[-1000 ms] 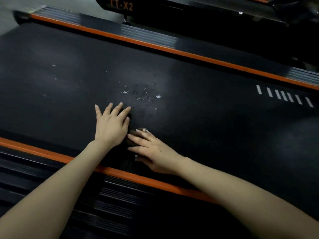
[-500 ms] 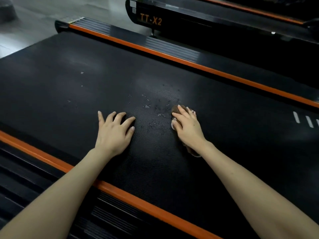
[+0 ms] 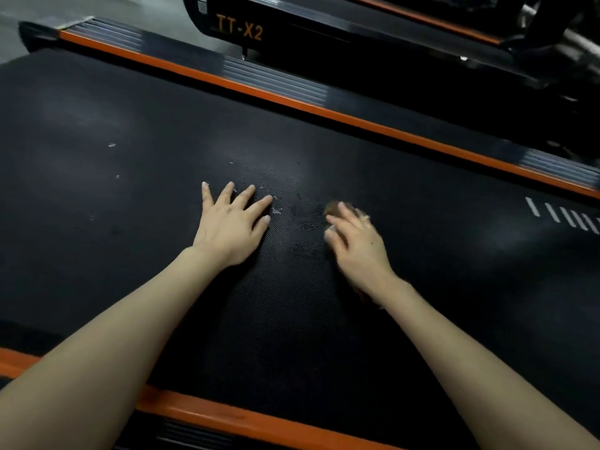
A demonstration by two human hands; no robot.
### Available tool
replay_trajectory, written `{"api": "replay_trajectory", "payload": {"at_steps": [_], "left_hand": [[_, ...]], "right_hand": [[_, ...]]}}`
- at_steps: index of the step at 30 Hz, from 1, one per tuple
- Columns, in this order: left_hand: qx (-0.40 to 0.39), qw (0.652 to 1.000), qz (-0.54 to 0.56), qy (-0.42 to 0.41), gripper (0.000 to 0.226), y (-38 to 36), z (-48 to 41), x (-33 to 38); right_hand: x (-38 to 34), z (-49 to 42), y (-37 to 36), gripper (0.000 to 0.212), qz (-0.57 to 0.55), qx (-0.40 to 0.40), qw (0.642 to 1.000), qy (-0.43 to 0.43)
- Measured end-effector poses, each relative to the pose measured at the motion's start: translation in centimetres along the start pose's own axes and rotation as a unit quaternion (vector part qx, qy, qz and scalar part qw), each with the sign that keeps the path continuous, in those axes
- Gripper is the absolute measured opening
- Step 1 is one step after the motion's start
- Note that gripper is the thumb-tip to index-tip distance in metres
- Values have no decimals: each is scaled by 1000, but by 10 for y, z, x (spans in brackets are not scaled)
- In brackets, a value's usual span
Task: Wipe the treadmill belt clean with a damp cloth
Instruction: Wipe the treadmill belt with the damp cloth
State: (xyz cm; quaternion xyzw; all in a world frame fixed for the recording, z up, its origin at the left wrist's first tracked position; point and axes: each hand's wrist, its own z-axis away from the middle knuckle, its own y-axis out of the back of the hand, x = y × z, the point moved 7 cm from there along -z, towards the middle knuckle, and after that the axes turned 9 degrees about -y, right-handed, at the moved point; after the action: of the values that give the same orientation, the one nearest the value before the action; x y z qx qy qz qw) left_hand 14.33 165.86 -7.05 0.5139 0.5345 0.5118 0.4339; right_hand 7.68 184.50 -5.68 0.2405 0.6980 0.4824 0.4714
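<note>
The main risk is that the wipe misses dirt. Pale specks (image 3: 112, 145) lie scattered well to the left of both hands, and the wet, speckled patch (image 3: 305, 222) sits between the hands, so short strokes would probably leave both behind. The right hand (image 3: 355, 241) is blurred, which suggests quick motion. A quick pass on the textured belt (image 3: 130, 92) could smear the damp grit rather than lift it. The cloth (image 3: 332, 207) is small and mostly covered, so it could bunch up or slip out from under the palm, leaving bare fingers rubbing the belt. The left hand (image 3: 232, 225) leans on the belt, and if the belt rolled under that weight the person could lurch forward. That hand also covers a strip that needs wiping.

The cloth lies on the belt directly beneath the right hand. A brownish edge of it shows just past the fingertips, and what may be another bit shows near the wrist. The right hand's fingers curl over the cloth and hold it against the belt, though the blur hides the exact grip. The left hand is released, lying flat with its fingers spread and holding nothing, near the cloth but not touching it.
</note>
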Motion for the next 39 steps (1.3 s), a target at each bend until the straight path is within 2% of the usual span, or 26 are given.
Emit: {"api": "replay_trajectory", "payload": {"at_steps": [5, 8, 9, 11, 13, 14, 19, 24, 30, 32, 34, 36, 39], "left_hand": [[0, 999, 19, -32, 51, -4, -4, -7], [1, 999, 21, -45, 52, -5, 3, -8], [-4, 999, 17, -48, 52, -6, 5, -8], [-17, 998, 14, -52, 53, -9, 8, -6], [-19, 998, 16, -54, 54, -8, 10, -4], [-18, 998, 19, -56, 54, -7, 9, -4], [-26, 997, 37, -60, 53, -5, 11, -4], [-20, 997, 41, -56, 52, -5, 9, -7], [8, 998, 27, -60, 52, 6, -8, -12], [13, 998, 28, -54, 52, 8, -23, -16], [7, 999, 25, -47, 53, 5, -36, -21], [-6, 999, 22, -41, 53, -2, -45, -26], [-7, 999, 35, -31, 54, -10, -49, -32]], "right_hand": [[-60, 89, -24, 43, 12, -51, 990, 134], [-51, 88, -17, 42, 49, -77, 981, 170], [-38, 75, -13, 40, 55, -68, 986, 141], [-2, 47, 2, 37, 29, -13, 999, -3], [22, 35, 10, 38, 27, 37, 991, -126], [25, 34, 10, 38, 34, 49, 987, -147], [23, 37, 7, 39, 56, 52, 984, -159], [29, 17, 11, 39, 46, 42, 990, -127], [36, -48, 12, 40, 68, 82, 972, -208], [12, -42, 0, 39, 48, 66, 984, -157], [-23, -16, -16, 41, 26, 30, 998, -46], [-44, 12, -24, 48, 21, -16, 999, 30], [-35, 14, -20, 49, 20, -51, 996, 70]]}}
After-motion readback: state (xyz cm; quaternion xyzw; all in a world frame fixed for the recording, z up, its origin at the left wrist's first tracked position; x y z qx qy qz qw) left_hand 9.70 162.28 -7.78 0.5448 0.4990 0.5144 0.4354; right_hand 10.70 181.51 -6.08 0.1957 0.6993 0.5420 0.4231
